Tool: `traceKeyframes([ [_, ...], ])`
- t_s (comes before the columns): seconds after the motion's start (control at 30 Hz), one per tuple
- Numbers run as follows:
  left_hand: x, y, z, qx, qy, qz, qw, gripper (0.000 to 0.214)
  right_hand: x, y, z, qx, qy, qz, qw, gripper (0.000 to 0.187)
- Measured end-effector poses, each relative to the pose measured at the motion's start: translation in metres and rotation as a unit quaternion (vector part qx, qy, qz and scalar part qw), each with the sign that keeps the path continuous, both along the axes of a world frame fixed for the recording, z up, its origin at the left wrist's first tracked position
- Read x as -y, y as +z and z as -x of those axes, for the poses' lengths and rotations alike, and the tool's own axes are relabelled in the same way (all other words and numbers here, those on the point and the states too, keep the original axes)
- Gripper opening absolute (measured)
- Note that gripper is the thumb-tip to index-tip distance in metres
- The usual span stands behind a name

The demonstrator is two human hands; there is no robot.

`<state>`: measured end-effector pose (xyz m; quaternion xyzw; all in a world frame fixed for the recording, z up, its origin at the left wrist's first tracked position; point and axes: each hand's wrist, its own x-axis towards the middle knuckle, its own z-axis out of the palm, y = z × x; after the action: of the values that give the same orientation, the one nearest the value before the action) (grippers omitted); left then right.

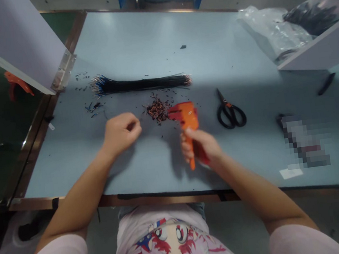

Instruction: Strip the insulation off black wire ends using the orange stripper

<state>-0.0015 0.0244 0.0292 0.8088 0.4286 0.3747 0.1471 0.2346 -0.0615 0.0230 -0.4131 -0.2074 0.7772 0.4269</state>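
Note:
My right hand (201,144) is wrapped round the handles of an orange and red wire stripper (189,115), its jaws pointing left. Below those jaws lies a heap of short wire offcuts (156,110) with dark casings and copper-coloured bits. My left hand (122,130) is closed with curled fingers, left of the heap; whatever it may hold is hidden. Beyond both hands stretches a long bundle of black wires (145,83), with blue and bare metal ends at its left and copper ends at its right.
Black-handled scissors (231,113) lie right of the stripper. Farther right are a blurred-out object (303,139), a white label (291,172) and a dark stick-like piece (326,83). Plastic bags (281,26) sit at the back right. White panels (20,42) stand at both sides.

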Motion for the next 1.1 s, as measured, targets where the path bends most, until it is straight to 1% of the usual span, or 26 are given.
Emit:
traceKeyframes([
  [0.07, -0.007, 0.000, 0.006, 0.058, 0.056, 0.022, 0.997, 0.009, -0.006, 0.002, -0.010, -0.015, -0.062, -0.006, 0.998, 0.027],
  [0.1, -0.009, -0.001, 0.006, 0.080, 0.061, 0.043, 0.994, 0.007, -0.008, 0.002, -0.013, -0.014, -0.058, -0.001, 0.998, 0.027],
  [0.13, -0.009, -0.002, 0.006, 0.096, 0.054, 0.066, 0.992, 0.006, -0.008, 0.002, -0.014, -0.007, -0.042, 0.005, 0.999, 0.026],
  [0.2, -0.008, -0.005, 0.001, 0.110, 0.026, 0.108, 0.988, 0.009, -0.007, -0.001, -0.011, 0.014, 0.017, 0.014, 1.000, 0.025],
  [0.27, -0.005, -0.008, -0.004, 0.118, 0.014, 0.127, 0.985, 0.011, -0.003, -0.005, -0.006, 0.032, 0.072, 0.020, 0.997, 0.027],
  [0.3, -0.003, -0.009, -0.007, 0.121, 0.013, 0.129, 0.984, 0.012, -0.002, -0.007, -0.003, 0.038, 0.090, 0.024, 0.995, 0.028],
  [0.37, -0.001, -0.010, -0.009, 0.123, 0.010, 0.121, 0.985, 0.013, 0.000, -0.009, 0.000, 0.040, 0.105, 0.030, 0.993, 0.031],
  [0.43, 0.000, -0.010, -0.011, 0.124, 0.006, 0.119, 0.985, 0.013, 0.000, -0.011, 0.001, 0.034, 0.111, 0.030, 0.993, 0.032],
  [0.6, 0.003, -0.012, -0.013, 0.145, 0.013, 0.151, 0.978, 0.008, 0.000, -0.012, 0.001, 0.005, 0.134, 0.020, 0.991, 0.033],
  [0.77, 0.005, -0.013, -0.016, 0.148, 0.018, 0.152, 0.977, 0.005, 0.004, -0.011, 0.003, -0.022, 0.139, 0.007, 0.990, 0.031],
  [0.9, 0.007, -0.013, -0.019, 0.157, -0.010, 0.141, 0.977, 0.005, 0.006, -0.013, 0.006, -0.052, 0.133, 0.002, 0.990, 0.028],
  [1.1, 0.021, -0.013, -0.028, 0.150, -0.082, 0.157, 0.973, 0.007, 0.007, -0.017, 0.010, -0.150, 0.131, 0.004, 0.980, 0.027],
])
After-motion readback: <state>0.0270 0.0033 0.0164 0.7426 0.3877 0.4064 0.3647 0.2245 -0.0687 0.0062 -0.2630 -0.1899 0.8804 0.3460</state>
